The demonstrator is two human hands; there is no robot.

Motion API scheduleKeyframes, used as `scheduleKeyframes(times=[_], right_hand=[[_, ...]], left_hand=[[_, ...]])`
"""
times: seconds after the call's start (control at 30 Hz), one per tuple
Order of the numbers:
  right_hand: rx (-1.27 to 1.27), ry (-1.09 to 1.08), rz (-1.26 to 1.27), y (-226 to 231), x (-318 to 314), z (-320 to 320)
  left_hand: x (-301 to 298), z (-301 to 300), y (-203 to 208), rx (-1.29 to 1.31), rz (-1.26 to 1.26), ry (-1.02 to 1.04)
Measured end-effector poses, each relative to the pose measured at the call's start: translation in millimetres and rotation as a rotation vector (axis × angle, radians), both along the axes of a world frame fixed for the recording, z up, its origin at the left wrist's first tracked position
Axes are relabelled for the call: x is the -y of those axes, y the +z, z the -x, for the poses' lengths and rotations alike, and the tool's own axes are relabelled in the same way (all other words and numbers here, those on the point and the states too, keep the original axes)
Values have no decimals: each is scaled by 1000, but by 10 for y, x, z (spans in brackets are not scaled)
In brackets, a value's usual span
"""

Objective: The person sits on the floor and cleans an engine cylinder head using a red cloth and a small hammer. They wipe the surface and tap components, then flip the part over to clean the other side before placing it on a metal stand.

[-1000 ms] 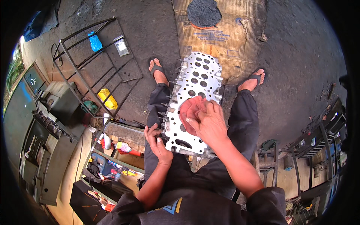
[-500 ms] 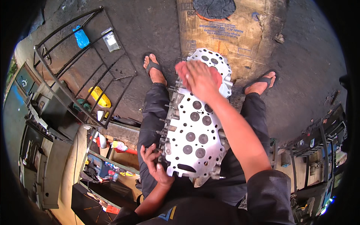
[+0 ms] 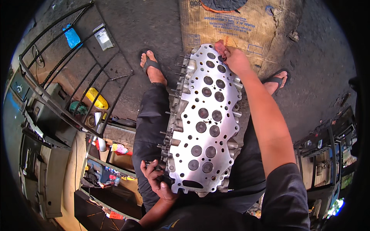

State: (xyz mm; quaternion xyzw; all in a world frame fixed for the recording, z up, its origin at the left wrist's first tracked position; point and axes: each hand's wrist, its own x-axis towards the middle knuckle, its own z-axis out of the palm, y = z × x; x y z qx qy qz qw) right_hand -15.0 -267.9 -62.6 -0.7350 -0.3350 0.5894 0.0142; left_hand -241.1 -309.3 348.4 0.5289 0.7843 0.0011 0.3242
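A long silvery cylinder head [image 3: 199,129], with dark round valves in pairs along its flat face, rests lengthwise across my lap between my legs. My left hand [image 3: 158,181] is closed about its near left corner, thumb along the edge and fingers curled by the studs on that side. At the far right end, my right hand [image 3: 234,59] pinches a crumpled red cloth [image 3: 220,47]. The cloth lies over the rim of the far end, and part of it is hidden behind the fingers.
Brown cardboard [image 3: 216,29] lies on the dark floor ahead, with a round dark pad [image 3: 223,4] on it. To the left stands a black metal frame [image 3: 58,82], near a yellow container [image 3: 96,98] and a blue plastic bag [image 3: 72,36]. A cluttered shelf [image 3: 110,173] is at lower left.
My right hand has moved right and farther away with the red cloth, from the face's left side to the far right end. The left hand keeps its place at the corner.
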Motion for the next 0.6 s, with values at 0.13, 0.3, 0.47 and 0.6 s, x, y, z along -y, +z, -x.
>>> scheduleKeyframes(times=[0.13,0.3,0.47,0.6], right_hand=[[47,-77,-283,126,-234,383],[-243,-182,-322,944,44,570],[-152,-109,-296,1777,568,120],[-141,28,-265,2285,766,-154]], left_hand=[[25,51,6,19,17,-20],[-3,3,-9,33,-15,-19],[-165,28,10,149,-5,-156],[-314,114,53,293,46,-227]])
